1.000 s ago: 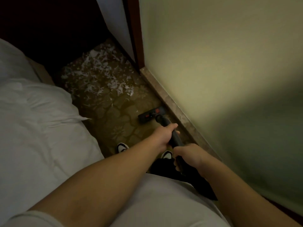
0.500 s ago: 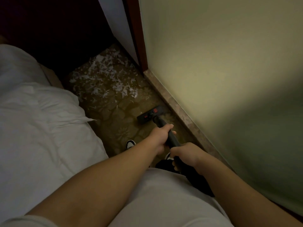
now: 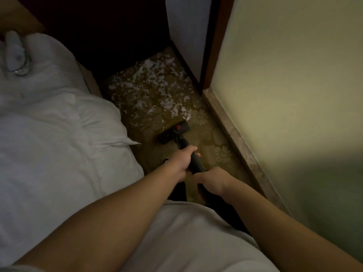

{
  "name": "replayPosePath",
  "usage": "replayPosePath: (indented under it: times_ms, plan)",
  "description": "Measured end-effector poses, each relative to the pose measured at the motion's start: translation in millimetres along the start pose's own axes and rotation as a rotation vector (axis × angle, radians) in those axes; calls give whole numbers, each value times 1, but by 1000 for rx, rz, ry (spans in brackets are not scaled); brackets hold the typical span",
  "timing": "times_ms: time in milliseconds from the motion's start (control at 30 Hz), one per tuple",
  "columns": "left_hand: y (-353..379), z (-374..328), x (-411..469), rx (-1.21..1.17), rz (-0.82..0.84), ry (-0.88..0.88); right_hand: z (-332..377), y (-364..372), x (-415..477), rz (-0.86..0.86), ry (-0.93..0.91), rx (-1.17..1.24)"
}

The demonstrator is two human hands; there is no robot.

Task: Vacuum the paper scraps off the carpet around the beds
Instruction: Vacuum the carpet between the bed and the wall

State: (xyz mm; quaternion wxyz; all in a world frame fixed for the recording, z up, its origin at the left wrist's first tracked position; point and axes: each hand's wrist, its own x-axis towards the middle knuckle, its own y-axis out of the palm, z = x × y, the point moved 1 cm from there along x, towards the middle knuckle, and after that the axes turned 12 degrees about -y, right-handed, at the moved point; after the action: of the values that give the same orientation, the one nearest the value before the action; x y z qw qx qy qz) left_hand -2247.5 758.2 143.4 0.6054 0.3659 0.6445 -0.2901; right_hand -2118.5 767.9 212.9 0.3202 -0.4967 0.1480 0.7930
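White paper scraps (image 3: pixel 155 89) lie thick on the patterned brown carpet (image 3: pixel 208 142) in the narrow gap between bed and wall. The black vacuum head (image 3: pixel 173 132), with red marks on top, rests flat on the carpet just short of the nearest scraps. Its black tube (image 3: pixel 194 160) runs back toward me. My left hand (image 3: pixel 181 160) is wrapped around the tube farther forward, and my right hand (image 3: pixel 213 182) grips it lower down, close to my body.
A bed with a white duvet (image 3: pixel 59 144) fills the left side. A pale wall (image 3: pixel 284 85) with a stone skirting (image 3: pixel 233 138) runs along the right. A dark wooden post (image 3: pixel 218 44) and dark furniture close off the far end. One shoe tip (image 3: pixel 165 160) shows beside my left hand.
The vacuum head has slid forward toward the pile of scraps, and my arms have stretched out with it. The view has tipped up, showing more of the bed.
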Motion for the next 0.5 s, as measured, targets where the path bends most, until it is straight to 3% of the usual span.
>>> replayPosePath:
  times_ms: [267, 500]
  plan:
    - [-99, -115, -4, -70, -42, 62, 125, 67, 66, 90, -40, 2]
    - [-130, -178, -6, -127, 11, 158, 189, 79, 86, 83, -89, 16]
